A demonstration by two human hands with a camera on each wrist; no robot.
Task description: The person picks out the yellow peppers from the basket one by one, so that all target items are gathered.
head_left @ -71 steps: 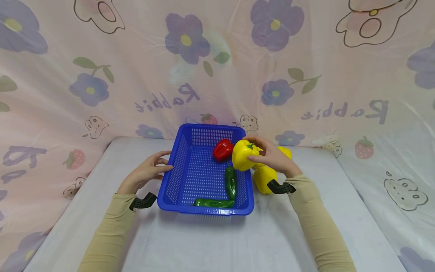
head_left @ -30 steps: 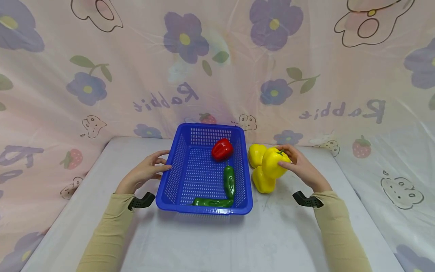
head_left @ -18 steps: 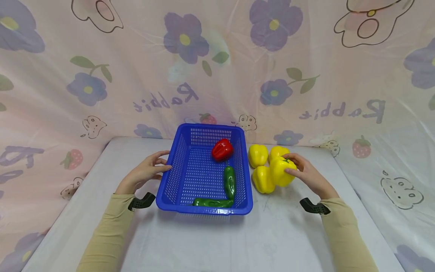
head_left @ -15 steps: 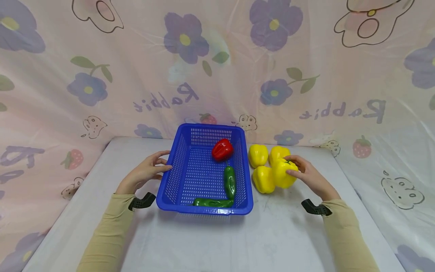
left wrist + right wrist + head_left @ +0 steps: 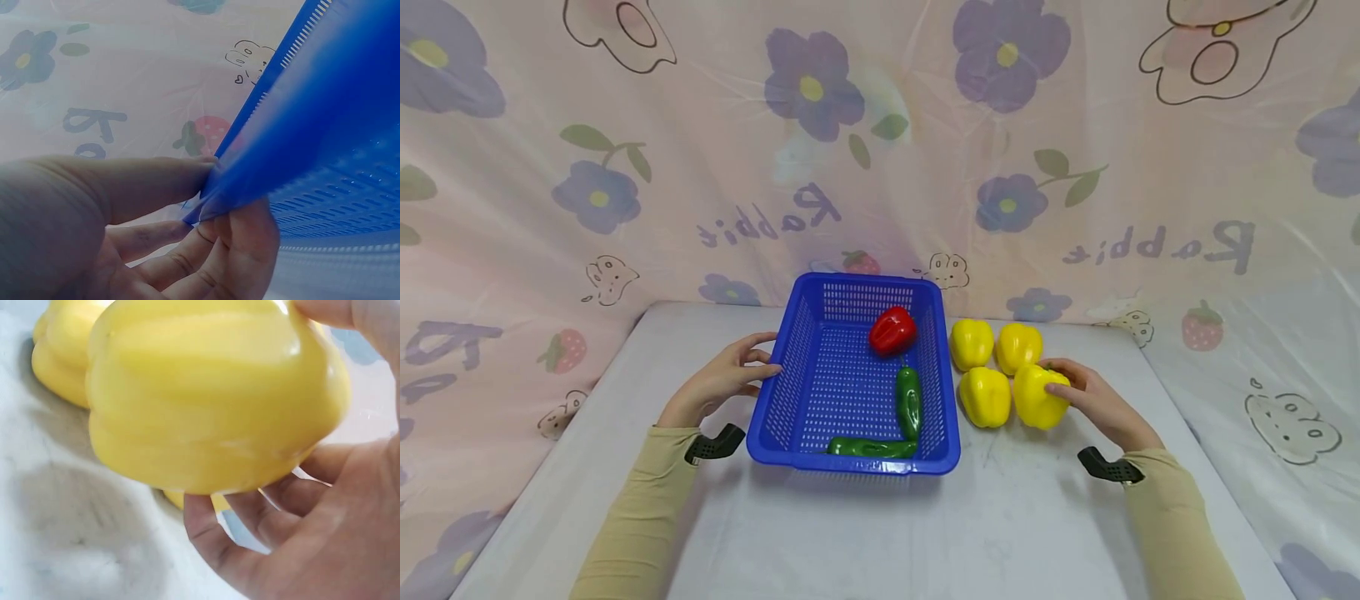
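My left hand (image 5: pixel 730 379) pinches the left rim of a blue plastic basket (image 5: pixel 853 467). In the left wrist view its thumb lies over the basket's edge (image 5: pixel 250 125) and its fingers curl beneath. To the right of the basket, my right hand (image 5: pixel 1097 404) grips a yellow bell pepper (image 5: pixel 1037 400) between thumb and fingers, close over the table. The right wrist view shows this bell pepper (image 5: pixel 212 394) filling the grasp, fingertips at its underside. Three more yellow bell peppers (image 5: pixel 985 398) sit beside it, the four forming a rough square.
Inside the basket are a red bell pepper (image 5: pixel 892 332) at the back right and two long green peppers (image 5: pixel 908 404) along the right and front walls. A white cloth covers the table (image 5: pixel 985 533). A printed curtain (image 5: pixel 880 167) hangs behind and at both sides.
My right hand has carried the yellow bell pepper from above the basket's right side out to the right and down beside the other yellow ones. The left hand has stayed at the rim.
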